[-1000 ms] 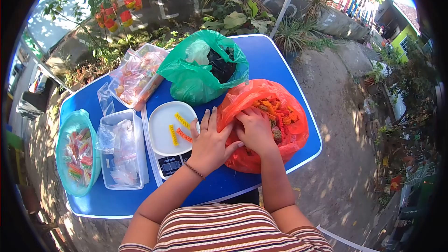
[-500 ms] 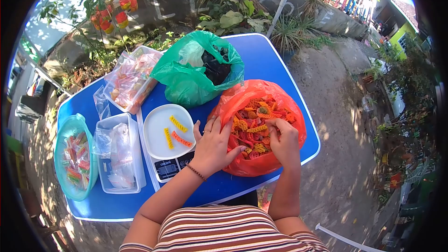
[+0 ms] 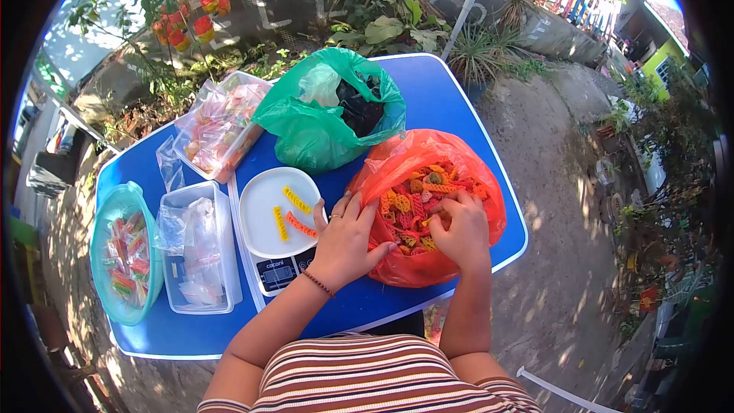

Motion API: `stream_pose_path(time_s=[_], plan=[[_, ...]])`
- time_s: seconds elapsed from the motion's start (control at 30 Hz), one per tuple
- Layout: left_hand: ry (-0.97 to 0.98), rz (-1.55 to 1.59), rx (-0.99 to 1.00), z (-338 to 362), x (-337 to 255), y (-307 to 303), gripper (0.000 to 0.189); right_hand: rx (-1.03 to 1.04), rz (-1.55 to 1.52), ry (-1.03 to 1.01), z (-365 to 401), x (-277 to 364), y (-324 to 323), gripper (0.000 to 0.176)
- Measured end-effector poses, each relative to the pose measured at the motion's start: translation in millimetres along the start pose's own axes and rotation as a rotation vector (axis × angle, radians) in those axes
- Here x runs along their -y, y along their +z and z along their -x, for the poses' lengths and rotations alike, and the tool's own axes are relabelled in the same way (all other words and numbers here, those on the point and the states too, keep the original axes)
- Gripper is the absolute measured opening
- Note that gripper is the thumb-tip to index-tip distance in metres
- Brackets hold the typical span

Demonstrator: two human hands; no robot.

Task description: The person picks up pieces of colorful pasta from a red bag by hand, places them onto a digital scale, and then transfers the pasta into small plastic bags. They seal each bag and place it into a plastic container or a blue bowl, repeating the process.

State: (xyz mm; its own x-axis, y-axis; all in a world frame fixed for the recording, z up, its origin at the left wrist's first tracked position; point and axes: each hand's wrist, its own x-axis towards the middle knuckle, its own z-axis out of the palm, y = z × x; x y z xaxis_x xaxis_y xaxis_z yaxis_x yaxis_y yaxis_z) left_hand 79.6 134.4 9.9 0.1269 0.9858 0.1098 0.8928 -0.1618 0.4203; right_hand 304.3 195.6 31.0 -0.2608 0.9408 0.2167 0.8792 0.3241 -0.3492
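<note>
A red plastic bag [image 3: 486, 176] stands on the table, its mouth spread around many red, orange and yellow crackers [image 3: 405, 210], some with a lattice or spiral look. My left hand [image 3: 348, 237] rests against the bag's near-left rim, fingers and thumb spread apart. Inside the mouth, my right hand [image 3: 462, 231] bends its fingers among the crackers; what they pinch is hidden. Left of my left hand, a white tray [image 3: 260, 222] sits on a digital kitchen scale [image 3: 277, 275]. On it lie two yellow spiral crackers [image 3: 296, 199] and one orange spiral cracker [image 3: 300, 224].
Behind the scale stands a green plastic bag [image 3: 306, 141] with a black bag inside. Plastic tubs [image 3: 235, 291] with clear bags and packets, plus a teal basin [image 3: 98, 260] of packed colourful sticks, occupy the left of the blue table [image 3: 428, 80]. Plants and a wall lie beyond.
My right hand has shifted slightly down and its fingers have curled deeper into the crackers. My left hand stays at the bag rim. The view has shifted slightly.
</note>
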Motion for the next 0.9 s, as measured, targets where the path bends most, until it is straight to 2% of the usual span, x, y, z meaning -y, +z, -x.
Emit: stream_pose_path(time_s=[0.17,0.37,0.47,0.6,0.7,0.73,0.83,0.9], plan=[[0.012,0.019,0.005,0,0,2,0.08,-0.072,0.094,-0.006,-4,15,27,0.021],[0.099,0.146,-0.183,9,3,-7,0.064,-0.185,-0.273,0.031,2,34,12,0.011],[0.089,0.209,-0.242,18,9,-21,0.057,-0.22,-0.562,-0.064,3,56,4,0.012],[0.014,0.165,-0.299,39,27,-40,0.051,-0.053,-0.569,-0.368,1,91,12,0.02],[-0.084,0.108,-0.373,66,47,-55,0.048,0.129,-0.678,-0.378,0,123,21,0.022],[-0.14,0.093,-0.385,76,51,-62,0.046,0.248,-0.742,-0.277,0,133,23,0.022],[-0.229,0.152,-0.433,103,70,-70,0.045,0.256,-0.651,-0.285,-7,148,53,0.03],[-0.24,0.168,-0.461,115,80,-67,0.044,0.302,-0.599,-0.273,-15,158,65,0.027]])
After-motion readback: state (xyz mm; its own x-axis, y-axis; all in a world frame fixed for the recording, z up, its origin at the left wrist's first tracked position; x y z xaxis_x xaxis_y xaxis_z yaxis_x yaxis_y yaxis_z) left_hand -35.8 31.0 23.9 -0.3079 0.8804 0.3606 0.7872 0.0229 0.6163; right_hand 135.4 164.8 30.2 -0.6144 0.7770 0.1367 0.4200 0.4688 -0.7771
